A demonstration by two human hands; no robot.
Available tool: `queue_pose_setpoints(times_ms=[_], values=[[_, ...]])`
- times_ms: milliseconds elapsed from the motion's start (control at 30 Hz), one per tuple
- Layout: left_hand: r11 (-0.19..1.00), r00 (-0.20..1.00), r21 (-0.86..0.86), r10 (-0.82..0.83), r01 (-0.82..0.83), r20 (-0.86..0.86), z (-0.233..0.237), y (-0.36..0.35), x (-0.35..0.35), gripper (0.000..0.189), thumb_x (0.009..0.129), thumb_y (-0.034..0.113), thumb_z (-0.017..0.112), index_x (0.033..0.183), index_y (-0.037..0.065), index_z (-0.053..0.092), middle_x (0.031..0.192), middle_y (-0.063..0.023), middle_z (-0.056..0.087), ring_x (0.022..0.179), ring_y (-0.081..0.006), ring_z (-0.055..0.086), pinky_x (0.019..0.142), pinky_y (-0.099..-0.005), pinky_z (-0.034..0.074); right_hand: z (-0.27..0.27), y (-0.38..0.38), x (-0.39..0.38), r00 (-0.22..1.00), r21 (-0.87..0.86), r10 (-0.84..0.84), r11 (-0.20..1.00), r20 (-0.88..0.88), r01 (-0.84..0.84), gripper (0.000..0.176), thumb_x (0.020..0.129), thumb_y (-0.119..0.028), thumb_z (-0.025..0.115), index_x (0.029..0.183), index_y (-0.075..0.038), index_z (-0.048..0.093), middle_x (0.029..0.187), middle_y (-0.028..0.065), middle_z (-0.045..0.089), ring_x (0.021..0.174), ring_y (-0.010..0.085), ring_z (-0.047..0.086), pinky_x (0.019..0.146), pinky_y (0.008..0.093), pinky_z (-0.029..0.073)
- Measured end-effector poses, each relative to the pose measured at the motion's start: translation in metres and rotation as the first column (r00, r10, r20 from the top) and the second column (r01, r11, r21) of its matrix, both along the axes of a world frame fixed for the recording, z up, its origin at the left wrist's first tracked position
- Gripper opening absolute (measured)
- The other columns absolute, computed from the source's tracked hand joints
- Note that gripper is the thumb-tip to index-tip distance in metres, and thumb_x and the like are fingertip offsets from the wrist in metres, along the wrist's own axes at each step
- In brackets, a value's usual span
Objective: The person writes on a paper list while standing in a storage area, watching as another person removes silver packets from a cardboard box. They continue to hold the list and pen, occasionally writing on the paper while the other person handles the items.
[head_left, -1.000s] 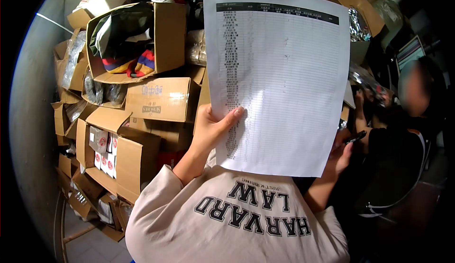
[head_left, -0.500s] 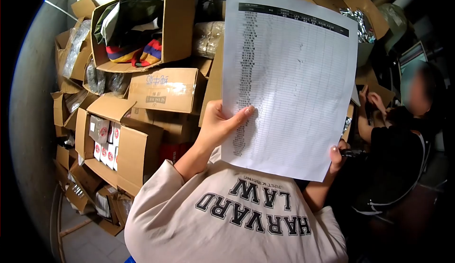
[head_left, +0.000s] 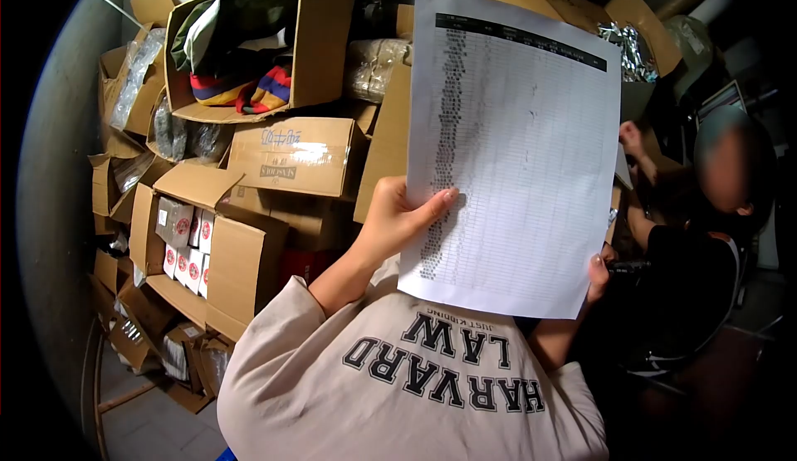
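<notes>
A white printed sheet (head_left: 515, 154), with a dark header band and a long table of small rows, is held up in front of my chest. My left hand (head_left: 407, 220) grips its left edge, thumb lying flat over the print and the fingers hidden behind. Lower down, my right hand (head_left: 598, 277) pinches the right edge near the bottom corner, its thumb on the front. A dark, narrow object (head_left: 628, 268) sticks out to the right of that hand; its kind is not clear.
Cardboard boxes pile up on the left, including an open box of white packs (head_left: 189, 249), a taped box (head_left: 290, 158) and one with striped cloth (head_left: 241, 87). An open box of silvery material (head_left: 628, 50) stands at upper right. A person in black (head_left: 689, 270) sits at right.
The sheet has shifted a little to the right at its left edge and tilted slightly, with both hands still on it. At right, the other person's hand has risen and their head has turned.
</notes>
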State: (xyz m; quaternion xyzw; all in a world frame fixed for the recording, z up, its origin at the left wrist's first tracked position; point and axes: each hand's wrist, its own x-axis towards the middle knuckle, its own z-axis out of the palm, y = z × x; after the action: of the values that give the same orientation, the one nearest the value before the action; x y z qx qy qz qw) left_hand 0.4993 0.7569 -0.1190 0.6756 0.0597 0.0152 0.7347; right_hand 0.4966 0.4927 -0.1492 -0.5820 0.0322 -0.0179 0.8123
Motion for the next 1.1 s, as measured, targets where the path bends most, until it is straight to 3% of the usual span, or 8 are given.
queue_pose_setpoints(times_ms=[33,133,267,367,467,667,767,1100], values=[[1.0,1.0,-0.008,0.001,-0.001,-0.001,0.001,0.001,-0.001,0.022,0.076,0.015,0.061,0.071,-0.006,0.059,0.06,-0.0029,0.057,0.052,-0.0054,0.05,0.045,-0.0188,0.04,-0.003,-0.004,0.0,0.998,-0.081,0.054,0.995,0.014,-0.053,0.019,0.071,-0.03,0.05,0.074,-0.012,0.042,0.079,0.0057,0.051,0.073,0.0184,0.052,0.063,0.0318,0.044],[1.0,1.0,-0.001,0.023,-0.023,-0.006,0.002,0.003,-0.001,0.023,0.076,0.016,0.062,0.071,-0.006,0.059,0.061,-0.0036,0.058,0.053,-0.006,0.051,0.045,-0.0191,0.041,-0.003,-0.001,0.002,0.969,0.159,0.145,0.971,0.198,-0.178,0.022,0.075,-0.03,0.047,0.067,-0.013,0.035,0.067,0.0014,0.047,0.066,0.0146,0.049,0.059,0.028,0.042],[0.999,1.0,0.04,0.004,-0.004,-0.017,0.0,0.012,-0.002,0.024,0.075,0.018,0.062,0.072,-0.006,0.059,0.063,-0.0046,0.059,0.053,-0.0063,0.052,0.046,-0.0193,0.042,0.009,0.007,0.002,0.963,0.195,0.08,0.972,0.257,-0.132,0.028,0.079,-0.028,0.044,0.063,-0.014,0.025,0.055,-0.0016,0.035,0.056,0.0111,0.041,0.058,0.025,0.038],[1.0,1.0,0.029,-0.011,0.012,-0.02,0.001,0.013,-0.001,0.025,0.075,0.018,0.063,0.072,-0.006,0.059,0.064,-0.0051,0.059,0.054,-0.0066,0.052,0.046,-0.0194,0.042,0.007,0.005,0.001,0.958,0.211,0.075,0.968,0.276,-0.136,0.027,0.079,-0.026,0.044,0.063,-0.015,0.025,0.056,-0.0015,0.035,0.057,0.0109,0.04,0.059,0.0253,0.037],[1.0,0.999,0.014,-0.027,0.027,-0.026,0.003,0.013,-0.001,0.026,0.075,0.019,0.063,0.072,-0.007,0.059,0.064,-0.0056,0.059,0.054,-0.0069,0.053,0.047,-0.0194,0.043,0.004,0.009,-0.001,0.972,0.219,-0.057,0.976,0.227,0.006,0.029,0.075,-0.023,0.046,0.058,-0.011,0.026,0.05,0.0018,0.032,0.048,0.0106,0.032,0.051,0.0244,0.03],[0.998,0.998,0.033,-0.053,0.054,-0.03,0.004,0.014,0.0,0.026,0.075,0.019,0.063,0.073,-0.007,0.059,0.064,-0.0057,0.059,0.054,-0.0072,0.053,0.047,-0.0194,0.043,0.019,0.031,-0.009,0.969,0.303,-0.18,0.945,0.167,0.123,0.029,0.075,-0.024,0.046,0.06,-0.011,0.025,0.051,0.0014,0.032,0.05,0.0106,0.032,0.053,0.0249,0.031],[0.998,0.998,0.035,-0.058,0.059,-0.025,0.005,0.014,0.0,0.025,0.075,0.018,0.062,0.073,-0.006,0.059,0.063,-0.0054,0.059,0.054,-0.007,0.053,0.047,-0.0194,0.043,0.01,0.017,-0.011,0.973,0.231,-0.049,0.973,0.223,-0.004,0.028,0.077,-0.028,0.045,0.064,-0.014,0.025,0.056,-0.0021,0.029,0.057,0.0101,0.037,0.061,0.0258,0.036],[0.997,0.998,0.025,-0.066,0.066,-0.013,0.009,0.019,-0.001,0.024,0.075,0.018,0.062,0.075,-0.006,0.06,0.064,-0.0059,0.059,0.054,-0.0072,0.053,0.047,-0.0191,0.043,0.009,0.016,-0.014,0.974,0.253,-0.075,0.967,0.212,0.019,0.029,0.079,-0.027,0.045,0.063,-0.013,0.025,0.054,-0.0019,0.029,0.052,0.0096,0.032,0.056,0.0241,0.033]])
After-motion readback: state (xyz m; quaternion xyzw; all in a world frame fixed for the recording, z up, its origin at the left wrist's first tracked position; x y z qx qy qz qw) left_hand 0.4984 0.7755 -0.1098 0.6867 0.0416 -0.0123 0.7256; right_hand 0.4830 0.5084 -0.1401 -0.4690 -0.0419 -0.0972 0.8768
